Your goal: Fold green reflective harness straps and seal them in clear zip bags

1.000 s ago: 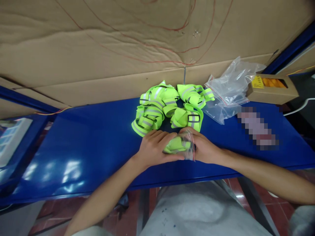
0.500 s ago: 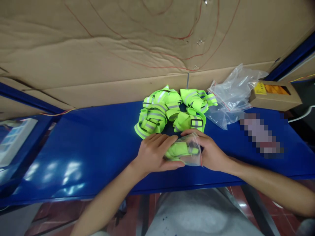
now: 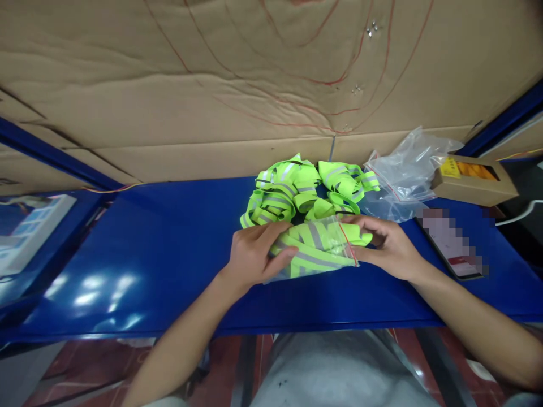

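Nearest to us, our left hand (image 3: 253, 254) grips the left end of the clear bag (image 3: 318, 251), thumb on top. Our right hand (image 3: 394, 247) is at the bag's mouth, around the end of the green strap (image 3: 363, 236); if it pinches firmly, we cannot tell. The bag's long axis runs left to right, and its red-lined mouth points to our right hand. We judge that the strap is being put inside; the next move seems to call for tucking this end past the red line. Just beyond the bag are other green straps (image 3: 274, 198); beyond it to the right, loose bags (image 3: 403, 169).
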{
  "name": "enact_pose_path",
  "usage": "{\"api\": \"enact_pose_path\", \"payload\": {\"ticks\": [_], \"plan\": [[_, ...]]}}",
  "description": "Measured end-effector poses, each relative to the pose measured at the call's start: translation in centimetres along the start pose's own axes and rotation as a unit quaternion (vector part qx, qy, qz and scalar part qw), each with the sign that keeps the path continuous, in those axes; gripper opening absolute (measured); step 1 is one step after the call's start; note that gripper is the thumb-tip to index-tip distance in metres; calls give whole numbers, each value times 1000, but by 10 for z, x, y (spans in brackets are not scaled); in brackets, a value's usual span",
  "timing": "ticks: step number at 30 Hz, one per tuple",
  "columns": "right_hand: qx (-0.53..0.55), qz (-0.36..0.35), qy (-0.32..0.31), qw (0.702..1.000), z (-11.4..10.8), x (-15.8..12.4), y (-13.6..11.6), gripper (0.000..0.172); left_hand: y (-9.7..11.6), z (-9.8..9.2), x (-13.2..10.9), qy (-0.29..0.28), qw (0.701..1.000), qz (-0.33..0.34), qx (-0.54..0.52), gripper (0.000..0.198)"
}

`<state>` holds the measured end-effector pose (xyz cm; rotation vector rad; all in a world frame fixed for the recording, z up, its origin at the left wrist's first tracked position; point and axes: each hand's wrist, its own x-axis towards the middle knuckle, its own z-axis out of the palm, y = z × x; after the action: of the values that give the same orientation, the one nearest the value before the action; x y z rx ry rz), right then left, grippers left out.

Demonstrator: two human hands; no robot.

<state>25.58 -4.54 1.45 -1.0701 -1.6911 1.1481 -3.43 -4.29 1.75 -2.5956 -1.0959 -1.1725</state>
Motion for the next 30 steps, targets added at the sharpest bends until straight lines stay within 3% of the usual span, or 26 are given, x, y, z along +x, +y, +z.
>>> {"api": "enact_pose_path", "payload": {"ticks": [4, 7, 11, 17, 23, 26, 30], "plan": [[-37, -39, -19, 998, 0, 7, 9, 31, 8, 11, -4, 15, 999, -39, -17, 36], [-55, -70, -81, 993, 2, 9, 12, 34, 16, 20, -8, 2, 993, -97, -62, 33], [-58, -87, -127, 986, 7, 5, 9, 41, 21, 24, -12, -3, 991, -90, -98, 36], [-2, -36, -78, 996, 8, 0, -3, 30, 11, 16, -9, -23, 998, -16, -62, 48], [129, 115, -53, 984, -2, 1, -7, 39, 8, 11, -3, -18, 1000, 17, 18, 64], [174, 171, 10, 970, -12, 6, -1, 37, 1, 11, -4, -25, 998, 39, 45, 79], [198, 179, 98, 959, -31, 16, 2, 42, -18, 1, -4, -8, 998, -6, 56, 75]]}}
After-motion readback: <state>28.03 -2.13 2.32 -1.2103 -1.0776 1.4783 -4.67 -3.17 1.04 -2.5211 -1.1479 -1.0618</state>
